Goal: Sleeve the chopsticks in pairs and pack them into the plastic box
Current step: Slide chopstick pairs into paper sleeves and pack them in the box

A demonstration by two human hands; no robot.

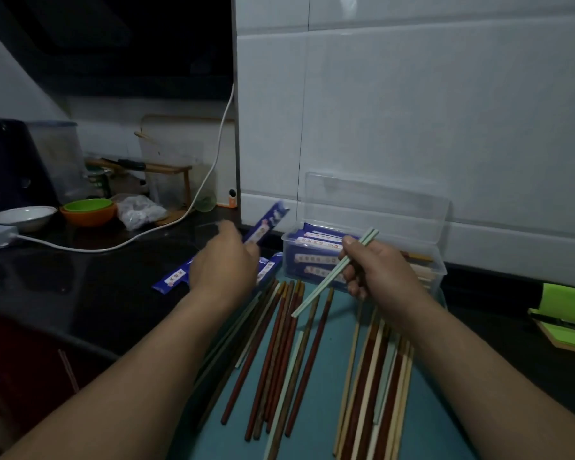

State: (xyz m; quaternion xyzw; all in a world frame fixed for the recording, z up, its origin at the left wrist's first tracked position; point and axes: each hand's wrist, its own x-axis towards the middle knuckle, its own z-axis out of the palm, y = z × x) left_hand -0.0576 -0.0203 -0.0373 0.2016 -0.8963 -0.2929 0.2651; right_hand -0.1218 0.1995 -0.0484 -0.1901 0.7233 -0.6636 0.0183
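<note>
Nearest, loose chopsticks (289, 366) strewn on teal mat (322, 386), long axes running roughly near to far, some fanned leftward. Beyond, right hand (375, 270) closed around pale green pair (332, 275), tips slanting up-right over clear box (425, 260) holding blue sleeved pairs; left hand (224, 260) blurred, pinching blue sleeve (266, 225) angled up-right, more sleeves (176, 277) flat on dark counter (80, 293) just beside. Farther left, white cable (193, 200), bowls (87, 210), plastic bag (140, 210); behind, white tiled wall (412, 111).
</note>
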